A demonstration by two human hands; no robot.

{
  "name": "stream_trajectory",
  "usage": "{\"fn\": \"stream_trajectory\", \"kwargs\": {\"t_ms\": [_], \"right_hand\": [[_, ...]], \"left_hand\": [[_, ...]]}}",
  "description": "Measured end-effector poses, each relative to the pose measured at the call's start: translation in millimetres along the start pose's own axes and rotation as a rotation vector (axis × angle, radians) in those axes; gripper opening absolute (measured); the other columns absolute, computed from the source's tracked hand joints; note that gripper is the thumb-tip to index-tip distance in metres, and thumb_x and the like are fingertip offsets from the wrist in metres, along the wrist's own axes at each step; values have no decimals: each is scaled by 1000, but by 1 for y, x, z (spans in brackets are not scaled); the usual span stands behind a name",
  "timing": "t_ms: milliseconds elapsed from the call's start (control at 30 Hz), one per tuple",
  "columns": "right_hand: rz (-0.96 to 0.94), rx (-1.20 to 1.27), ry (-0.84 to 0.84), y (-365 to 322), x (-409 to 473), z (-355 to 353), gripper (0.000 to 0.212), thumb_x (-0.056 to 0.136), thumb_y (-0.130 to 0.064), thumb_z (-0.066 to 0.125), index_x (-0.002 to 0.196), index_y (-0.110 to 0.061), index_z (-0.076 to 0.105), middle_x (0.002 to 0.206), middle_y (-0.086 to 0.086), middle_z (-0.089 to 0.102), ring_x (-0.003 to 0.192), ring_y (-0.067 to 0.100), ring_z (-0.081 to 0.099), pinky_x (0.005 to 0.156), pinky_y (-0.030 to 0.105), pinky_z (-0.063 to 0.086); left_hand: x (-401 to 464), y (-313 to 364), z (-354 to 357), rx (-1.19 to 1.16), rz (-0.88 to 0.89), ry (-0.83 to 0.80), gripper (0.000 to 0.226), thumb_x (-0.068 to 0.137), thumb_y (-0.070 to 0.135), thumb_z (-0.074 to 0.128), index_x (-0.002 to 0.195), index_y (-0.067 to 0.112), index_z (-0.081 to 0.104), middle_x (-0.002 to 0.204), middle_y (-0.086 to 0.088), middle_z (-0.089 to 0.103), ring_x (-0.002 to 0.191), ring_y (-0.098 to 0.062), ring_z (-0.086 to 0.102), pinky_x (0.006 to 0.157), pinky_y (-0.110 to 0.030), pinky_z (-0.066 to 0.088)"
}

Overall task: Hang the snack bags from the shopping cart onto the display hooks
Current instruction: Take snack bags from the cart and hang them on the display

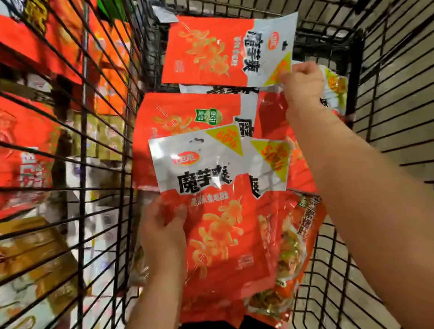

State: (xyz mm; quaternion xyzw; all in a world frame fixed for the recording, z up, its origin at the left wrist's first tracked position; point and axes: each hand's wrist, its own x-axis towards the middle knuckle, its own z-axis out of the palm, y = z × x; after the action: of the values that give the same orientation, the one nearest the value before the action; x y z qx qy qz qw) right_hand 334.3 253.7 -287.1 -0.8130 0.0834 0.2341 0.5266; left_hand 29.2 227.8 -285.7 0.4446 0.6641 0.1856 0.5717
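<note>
Left grip (163, 230) holds bag stack (222, 235); right grip (303, 84) pinches raised bag (214, 52).

I can't read the motion-blurred red and yellow boxed goods (4, 136) behind the black wire cart wall (86, 146) at the frame's left, my forearms run off the bottom edge, and the overlapping red-and-white snack bags (212, 211) at centre hide those beneath.
</note>
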Motion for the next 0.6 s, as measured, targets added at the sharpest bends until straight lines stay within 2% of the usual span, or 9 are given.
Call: {"fn": "stream_trajectory", "kwargs": {"t_ms": [33,133,267,367,400,467,533,567,600], "right_hand": [[-12,65,-6,-1,-1,-4,27,80,-2,59,69,-19,41,67,3,47,58,15,44,58,28,39],[-41,281,-22,-20,-27,-25,18,84,-10,57,79,-19,41,72,6,49,62,18,46,59,31,41],[-26,516,-87,-46,-63,-60,18,96,-5,44,86,-19,40,74,2,52,61,16,54,59,29,46],[-120,539,-155,-73,-100,-85,19,98,-6,41,86,-19,40,70,-3,51,60,13,53,58,28,45],[-158,535,-187,-81,-112,-92,19,99,-5,40,86,-19,39,71,-3,50,60,11,52,57,26,44],[-194,493,-240,-94,-136,-106,22,98,-3,40,83,-19,40,69,-4,47,56,8,48,52,22,41],[-181,416,-303,-103,-160,-119,21,98,-6,43,81,-18,42,67,-4,48,55,11,46,51,23,40],[-165,394,-332,-109,-173,-126,21,98,-7,44,81,-19,43,64,-4,49,53,12,46,50,22,41],[-144,390,-356,-113,-185,-133,21,99,-8,45,81,-19,44,60,-6,50,50,11,46,48,21,41]], "left_hand": [[0,2,-1,17,-19,-9,31,78,12,74,102,29,66,104,-2,70,93,-18,67,87,-34,54],[1,5,0,31,-65,-18,33,85,3,66,96,34,63,100,1,68,89,-15,65,80,-29,50],[-4,12,-1,202,-66,-34,31,70,31,61,86,58,59,103,1,70,96,-25,66,90,-47,52],[-12,21,-1,350,-29,-47,21,79,39,53,97,37,64,105,-11,68,97,-31,64,87,-47,51],[-13,24,-4,395,-15,-52,33,82,45,48,101,25,65,106,-16,68,98,-34,63,87,-47,50],[-15,36,-11,331,-77,-130,49,84,58,45,95,16,67,100,-17,69,93,-32,66,82,-41,52],[-16,40,-28,132,-205,-341,51,67,74,65,77,23,67,68,5,66,59,-5,63,58,-18,49],[-9,32,-40,123,-143,-466,50,61,71,73,74,23,68,57,12,58,46,2,53,47,-11,42],[-4,23,-53,54,-65,-490,41,69,57,76,79,17,71,57,10,55,44,1,52,45,-10,42]]}}
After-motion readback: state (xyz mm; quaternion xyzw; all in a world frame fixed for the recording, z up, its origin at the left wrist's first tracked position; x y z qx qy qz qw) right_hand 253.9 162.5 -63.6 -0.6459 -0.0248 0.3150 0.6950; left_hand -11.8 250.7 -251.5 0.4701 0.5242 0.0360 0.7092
